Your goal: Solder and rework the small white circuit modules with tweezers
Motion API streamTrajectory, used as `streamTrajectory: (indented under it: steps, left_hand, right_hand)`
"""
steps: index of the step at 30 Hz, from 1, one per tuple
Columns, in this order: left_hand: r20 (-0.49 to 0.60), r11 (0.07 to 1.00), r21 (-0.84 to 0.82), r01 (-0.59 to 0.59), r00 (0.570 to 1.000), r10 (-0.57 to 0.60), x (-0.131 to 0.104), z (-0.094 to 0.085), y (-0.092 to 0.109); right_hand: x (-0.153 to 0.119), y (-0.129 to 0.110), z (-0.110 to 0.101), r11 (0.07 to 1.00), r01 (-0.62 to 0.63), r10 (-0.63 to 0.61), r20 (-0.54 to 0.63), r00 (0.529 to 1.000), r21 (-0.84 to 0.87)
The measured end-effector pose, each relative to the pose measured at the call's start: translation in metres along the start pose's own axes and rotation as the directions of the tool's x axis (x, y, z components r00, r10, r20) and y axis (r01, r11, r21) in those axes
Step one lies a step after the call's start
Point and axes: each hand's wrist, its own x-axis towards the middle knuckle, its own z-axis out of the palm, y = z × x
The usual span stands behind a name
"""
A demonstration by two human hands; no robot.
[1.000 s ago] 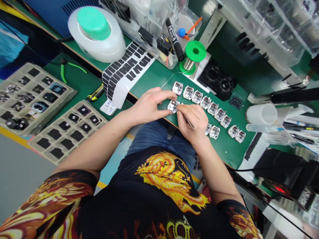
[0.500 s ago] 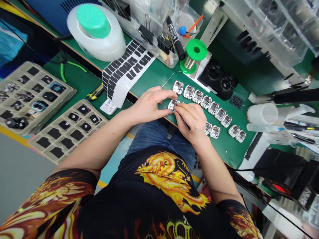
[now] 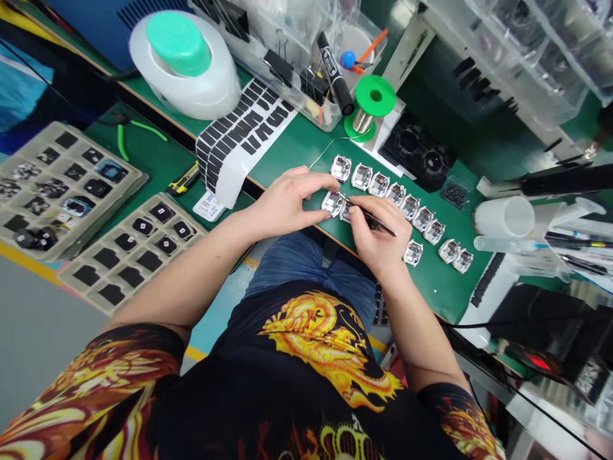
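Observation:
My left hand (image 3: 294, 197) has its thumb and index finger on either side of a silver watch case (image 3: 332, 203) at the near edge of the green mat, with its exposed insides facing up. Held like a pen in my right hand (image 3: 378, 233) are slim dark tweezers (image 3: 383, 225), their tips reaching toward that case. A second case beside it is partly covered by my right fingers. Farther back runs a row of similar open watch cases (image 3: 379, 184), and one more case (image 3: 412, 252) lies just right of my right hand.
A solder wire spool (image 3: 376, 96) stands behind the row. At left are a sheet of black stickers (image 3: 253, 121), a yellow cutter (image 3: 184, 179), green-handled pliers (image 3: 122, 140) and parts trays (image 3: 138, 255). A white cup (image 3: 504, 218) lies at right.
My right hand has shifted slightly right and turned, so the tweezers now show in its grip. My left hand stays nearly still at the watch case.

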Motion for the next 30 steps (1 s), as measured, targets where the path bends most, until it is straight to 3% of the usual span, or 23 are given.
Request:
streamTrajectory:
  steps: [5, 10, 16, 22, 30]
  left_hand:
    - [0.022, 1.0, 0.014, 0.003, 1.0, -0.004, 0.0, -0.002, 0.001]
    - [0.021, 0.999, 0.037, -0.033, 0.999, 0.032, 0.0, -0.003, -0.001]
    - [-0.072, 0.998, 0.052, -0.028, 0.997, 0.032, 0.001, -0.002, 0.003]
    - [0.02, 0.991, 0.085, -0.108, 0.994, 0.106, 0.013, 0.009, 0.017]
    - [0.092, 0.982, 0.146, -0.123, 0.99, 0.11, 0.027, 0.019, 0.015]
  right_hand:
    - [0.002, -0.001, -0.017, 0.998, -0.057, 0.057, -0.029, 0.998, -0.025]
    - [-0.008, 0.007, -0.029, 1.0, 0.029, -0.029, 0.052, 0.998, 0.001]
    - [-0.017, 0.016, -0.027, 0.993, 0.113, -0.115, 0.089, 0.989, 0.024]
    - [-0.016, 0.019, -0.024, 0.985, 0.168, -0.172, 0.128, 0.977, 0.042]
    - [-0.02, 0.022, -0.025, 0.984, 0.177, -0.177, 0.175, 0.969, 0.014]
